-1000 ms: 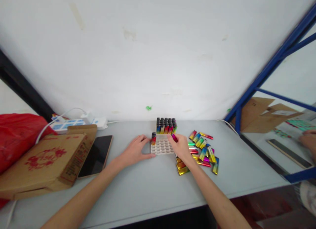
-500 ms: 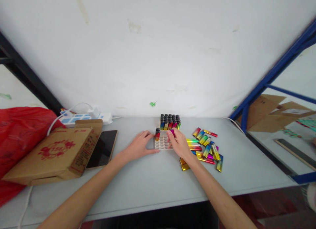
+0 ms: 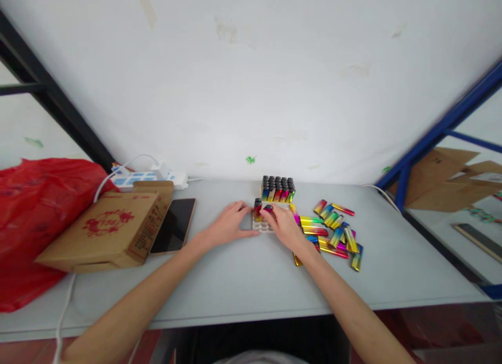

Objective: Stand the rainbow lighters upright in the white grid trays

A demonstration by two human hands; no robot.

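A pale tray (image 3: 263,226) with rows of small holes lies between my hands. One red-and-gold lighter (image 3: 257,211) with a black top stands upright in its far left part. My left hand (image 3: 231,223) rests at the tray's left side, thumb and fingers spread, with the thumb touching the near left corner. My right hand (image 3: 286,225) pinches a second lighter (image 3: 269,208) by its upper end, upright over the tray beside the first one. My fingers cover its lower part. Behind the tray, a block of several upright lighters (image 3: 277,190) with black tops stands close together.
Several loose metallic lighters (image 3: 331,220) lie in a heap right of my right hand. On the left are a phone (image 3: 174,225), a cardboard box (image 3: 105,228), a red plastic bag (image 3: 47,217) and a power strip (image 3: 178,180). A blue frame (image 3: 427,134) bounds the right.
My right hand has lowered the lighter toward the tray and brought it left, near the standing one. My left hand stays at the tray's side. The whole view has shifted slightly.
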